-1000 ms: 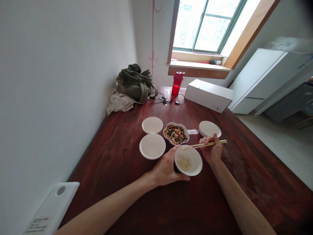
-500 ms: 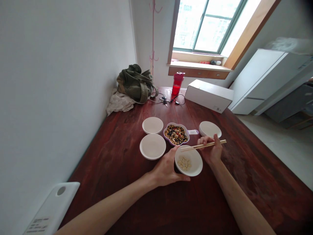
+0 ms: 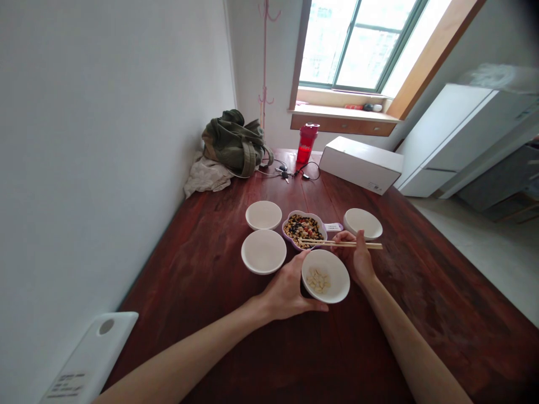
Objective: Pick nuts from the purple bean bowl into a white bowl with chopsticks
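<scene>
While their long axis runs crosswise, the chopsticks [image 3: 343, 244] point left.

On my remote feed, daylight comes through a washed-out window [image 3: 357, 45] beyond the far edge of the worktop [image 3: 202, 269], glossing that edge while the near one stays dim, and print on the white panel [image 3: 90, 353] at the near left corner blurs.

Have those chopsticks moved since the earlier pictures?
Yes: judged against the purple-rimmed dish, the tips of the chopsticks have shifted leftward and farther away, from the bowl of pale pieces to the mixed beans.
</scene>
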Demonstrator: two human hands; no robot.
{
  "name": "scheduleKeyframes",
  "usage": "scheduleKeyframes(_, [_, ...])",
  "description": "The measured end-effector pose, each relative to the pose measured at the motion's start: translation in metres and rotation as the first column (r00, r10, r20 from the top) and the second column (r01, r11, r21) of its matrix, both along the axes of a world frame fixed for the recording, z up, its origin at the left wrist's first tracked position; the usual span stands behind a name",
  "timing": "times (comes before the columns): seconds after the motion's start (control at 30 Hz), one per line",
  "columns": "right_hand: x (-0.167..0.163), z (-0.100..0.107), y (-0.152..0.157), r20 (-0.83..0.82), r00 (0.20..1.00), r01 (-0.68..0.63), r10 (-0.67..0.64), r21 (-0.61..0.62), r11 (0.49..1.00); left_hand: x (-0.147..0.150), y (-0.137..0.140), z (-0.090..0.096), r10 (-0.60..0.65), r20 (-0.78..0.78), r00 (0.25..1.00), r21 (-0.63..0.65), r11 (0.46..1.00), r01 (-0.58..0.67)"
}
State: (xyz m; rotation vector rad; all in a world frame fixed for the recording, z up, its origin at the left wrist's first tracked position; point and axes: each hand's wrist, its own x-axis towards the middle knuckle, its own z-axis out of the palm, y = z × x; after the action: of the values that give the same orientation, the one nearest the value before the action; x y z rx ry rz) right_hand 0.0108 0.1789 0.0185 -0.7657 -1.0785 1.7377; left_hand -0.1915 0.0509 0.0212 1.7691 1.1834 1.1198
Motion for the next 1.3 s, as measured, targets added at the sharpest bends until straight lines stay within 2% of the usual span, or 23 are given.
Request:
scheduleKeyframes(0.13, [-0.001, -0.003, 0.001, 0.040, 0.998, 0.039, -0.040, 0.016, 0.999, 0.000, 0.000, -0.001, 0.008, -0.008, 1.000, -0.003, 1.000, -0.008])
scheduleKeyframes(0.37, [0.001, -0.012, 0.004, 0.185, 0.977, 0.086, -0.109, 0.128, 0.988, 0.000, -0.001, 0.001, 0.006, 0.016, 1.000, -0.010, 1.000, -0.006])
scheduleKeyframes(0.8, [0.001, -0.006, 0.000, 0.145, 0.986, 0.063, -0.082, 0.133, 0.989, 0.000, 0.000, 0.001, 0.008, -0.005, 1.000, 0.005, 1.000, -0.008])
scheduleKeyframes(1.07, [0.001, -0.008, 0.001, 0.258, 0.948, 0.110, -0.186, 0.284, 0.953, 0.000, -0.001, 0.002, 0.013, -0.003, 1.000, -0.001, 1.000, -0.013])
scheduleKeyframes(1.3, [0.001, -0.012, 0.002, 0.216, 0.959, 0.130, -0.184, 0.240, 0.962, 0.000, -0.001, 0.001, 0.014, 0.011, 1.000, -0.009, 1.000, -0.014])
